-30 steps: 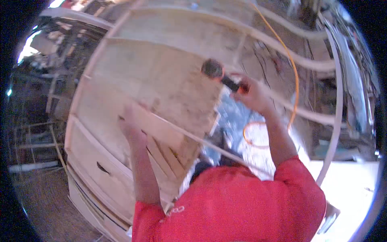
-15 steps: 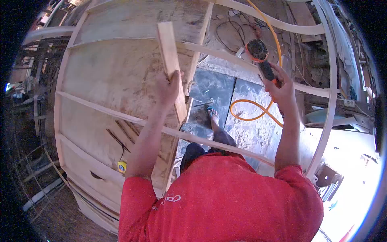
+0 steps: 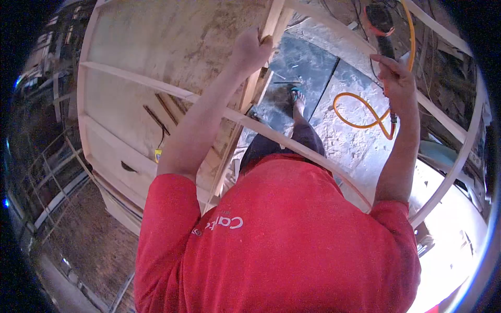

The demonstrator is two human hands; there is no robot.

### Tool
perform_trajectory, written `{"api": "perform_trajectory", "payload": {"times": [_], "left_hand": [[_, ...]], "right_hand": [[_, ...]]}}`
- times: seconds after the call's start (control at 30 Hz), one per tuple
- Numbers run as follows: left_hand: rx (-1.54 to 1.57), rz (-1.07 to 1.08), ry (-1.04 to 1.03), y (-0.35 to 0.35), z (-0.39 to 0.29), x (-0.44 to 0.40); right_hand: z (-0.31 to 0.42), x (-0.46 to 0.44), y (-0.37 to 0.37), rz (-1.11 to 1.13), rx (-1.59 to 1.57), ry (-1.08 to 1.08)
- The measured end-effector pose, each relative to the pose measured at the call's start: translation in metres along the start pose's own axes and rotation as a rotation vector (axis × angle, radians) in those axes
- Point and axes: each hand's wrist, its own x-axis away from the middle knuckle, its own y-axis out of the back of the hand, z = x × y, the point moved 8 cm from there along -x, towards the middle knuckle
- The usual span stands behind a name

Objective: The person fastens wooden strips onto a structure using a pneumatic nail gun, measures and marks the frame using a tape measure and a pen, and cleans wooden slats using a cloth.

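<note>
My left hand (image 3: 251, 51) is closed round a short, pale wooden board (image 3: 272, 21), which lies along the edge of the framed plywood panel (image 3: 151, 39). The board's far end runs out of the top of the view, and my fist covers part of it. In my right hand (image 3: 399, 83) is a black and orange air nail gun (image 3: 379, 21), gripped by its handle and raised over the right side of the frame. An orange air hose (image 3: 360, 125) hangs in a loop below that hand.
Thin wooden rails (image 3: 141, 79) cross the panel, and one passes in front of my waist. A yellow tape measure (image 3: 158, 155) and dark wooden strips (image 3: 169, 107) lie on the plywood. My sandalled foot (image 3: 298, 95) stands on the dusty floor (image 3: 347, 78) inside the frame.
My left hand has moved up and right with the board, bringing it against the panel's edge. The nail gun has risen to the upper right, and the whole view has shifted.
</note>
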Motion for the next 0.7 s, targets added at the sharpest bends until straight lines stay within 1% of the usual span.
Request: {"api": "perform_trajectory", "payload": {"times": [0.03,0.07,0.1,0.17,0.2,0.27,0.3,0.37,0.4,0.47,0.5,0.53,0.57,0.6,0.63,0.67,0.7], "left_hand": [[-0.005,0.077,0.008,-0.004,0.000,-0.005],[-0.003,0.153,0.013,-0.011,0.005,-0.004],[-0.004,0.151,0.019,-0.014,0.008,-0.002],[-0.233,0.075,-0.027,-0.014,0.006,0.001],[-0.233,0.073,-0.023,-0.016,0.006,0.003],[-0.163,0.107,-0.013,-0.019,0.005,0.003],[-0.105,0.139,0.052,-0.017,0.005,0.006],[-0.034,0.154,0.111,-0.007,-0.013,0.014],[-0.023,0.153,0.130,-0.009,-0.007,0.016],[-0.002,0.150,0.168,-0.013,0.003,0.022],[0.112,0.097,0.221,-0.031,0.024,0.020],[-0.069,0.246,0.249,-0.003,-0.018,0.031],[-0.021,0.176,0.172,-0.006,-0.014,0.030],[-0.043,0.096,0.109,-0.023,0.010,0.026],[-0.062,0.025,0.057,-0.035,0.026,0.020],[-0.061,0.004,0.034,-0.029,0.020,0.014],[-0.098,0.055,0.052,-0.027,0.013,0.011]], "right_hand": [[0.007,-0.008,-0.001,0.021,0.047,0.094],[0.007,-0.013,-0.004,0.029,0.043,0.097],[0.008,-0.019,-0.001,0.013,0.138,0.075],[0.003,-0.033,0.001,-0.025,0.284,0.057],[-0.003,-0.042,0.001,-0.021,0.284,0.059],[0.001,-0.059,0.005,-0.105,0.521,0.223],[-0.009,-0.069,0.005,-0.127,0.525,0.229],[-0.047,-0.098,-0.007,0.017,0.583,0.036],[-0.031,-0.100,-0.001,-0.083,0.763,0.103],[-0.045,-0.107,-0.014,-0.031,0.840,0.063],[-0.052,-0.111,-0.021,-0.004,0.879,0.045],[-0.015,-0.089,-0.024,-0.006,0.922,0.071],[-0.025,-0.097,-0.033,0.002,0.909,0.108],[-0.035,-0.104,-0.042,0.010,0.897,0.144],[-0.034,-0.107,-0.050,0.045,0.973,0.210],[-0.018,-0.107,-0.047,0.015,0.976,0.223],[0.005,-0.101,-0.046,0.027,0.986,0.172]]}}
